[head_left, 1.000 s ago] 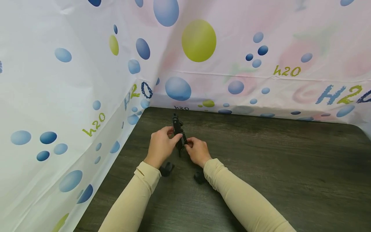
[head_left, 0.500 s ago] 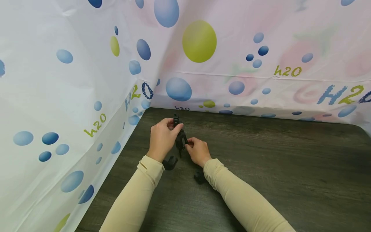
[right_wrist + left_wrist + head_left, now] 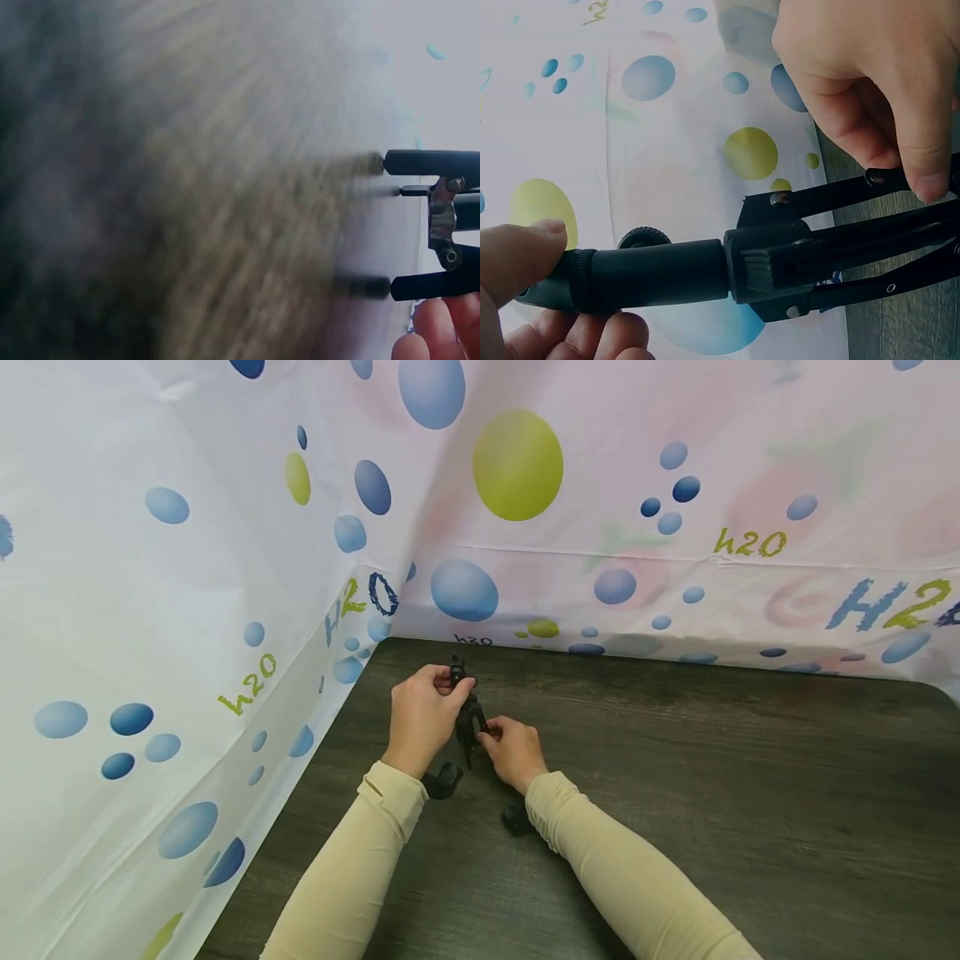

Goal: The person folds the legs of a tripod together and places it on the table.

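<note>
A small black tripod point(image 3: 465, 718) is between my two hands over the dark wooden table point(image 3: 675, 793). My left hand point(image 3: 422, 714) grips its upper end; in the left wrist view the thumb point(image 3: 525, 255) lies on one side of the collar and curled fingers on the other. A ridged knob point(image 3: 644, 237) sticks out of the tube below. My right hand point(image 3: 513, 750) pinches one of the legs point(image 3: 825, 196) between thumb and fingers. Slightly spread, the legs point towards the person. The right wrist view shows dark leg ends point(image 3: 431, 286), a metal joint point(image 3: 442, 217) and fingertips point(image 3: 439, 330).
A white sheet point(image 3: 570, 552) printed with blue and green dots stands behind the table and along its left side. Dark wrist camera pieces hang under the left wrist point(image 3: 442, 781) and the right wrist point(image 3: 516, 818).
My left hand has slid up the tripod from its middle to near its top. The tripod has dropped slightly in view. My right hand stays on the leg, nearly still.
</note>
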`<state>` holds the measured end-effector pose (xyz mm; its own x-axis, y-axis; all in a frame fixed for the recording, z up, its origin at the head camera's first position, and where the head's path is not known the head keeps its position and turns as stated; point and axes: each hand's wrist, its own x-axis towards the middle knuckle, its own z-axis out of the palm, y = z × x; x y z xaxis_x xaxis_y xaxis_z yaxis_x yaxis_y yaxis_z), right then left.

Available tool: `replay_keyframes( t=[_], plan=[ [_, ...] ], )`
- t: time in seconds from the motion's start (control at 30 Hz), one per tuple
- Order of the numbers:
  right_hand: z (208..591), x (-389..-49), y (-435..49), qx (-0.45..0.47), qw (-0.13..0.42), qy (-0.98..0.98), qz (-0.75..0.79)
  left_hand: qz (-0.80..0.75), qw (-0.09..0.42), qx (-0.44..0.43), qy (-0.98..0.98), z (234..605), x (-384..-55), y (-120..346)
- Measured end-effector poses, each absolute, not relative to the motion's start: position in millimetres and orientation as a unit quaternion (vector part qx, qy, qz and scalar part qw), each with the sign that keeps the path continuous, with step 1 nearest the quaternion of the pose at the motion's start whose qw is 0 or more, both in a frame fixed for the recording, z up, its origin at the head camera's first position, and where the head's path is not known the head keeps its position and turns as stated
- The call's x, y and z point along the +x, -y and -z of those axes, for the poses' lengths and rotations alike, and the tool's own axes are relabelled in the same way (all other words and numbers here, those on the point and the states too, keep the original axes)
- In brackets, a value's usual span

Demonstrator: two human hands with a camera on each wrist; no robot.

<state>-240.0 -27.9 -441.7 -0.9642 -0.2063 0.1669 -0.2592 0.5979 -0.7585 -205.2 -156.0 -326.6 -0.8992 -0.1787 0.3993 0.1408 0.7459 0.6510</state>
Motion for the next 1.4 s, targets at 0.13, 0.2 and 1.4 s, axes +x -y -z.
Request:
replay_keyframes(
  t=[0.13, 0.2, 1.4],
  plan=[
    [441.2, -239.4, 28.8, 0.131, 0.038, 0.898, -0.419, 0.357, 0.225, 0.012, 0.907, 326.8, -205.2, 156.0],
    [441.2, -239.4, 29.2, 0.135, 0.043, 0.900, -0.412, 0.357, 0.226, 0.013, 0.906, 326.5, -205.0, 156.0],
    [434.6, -238.6, 19.6, 0.195, 0.071, 0.904, -0.373, 0.420, 0.279, 0.044, 0.862, 332.1, -207.4, 175.4]
  ],
)
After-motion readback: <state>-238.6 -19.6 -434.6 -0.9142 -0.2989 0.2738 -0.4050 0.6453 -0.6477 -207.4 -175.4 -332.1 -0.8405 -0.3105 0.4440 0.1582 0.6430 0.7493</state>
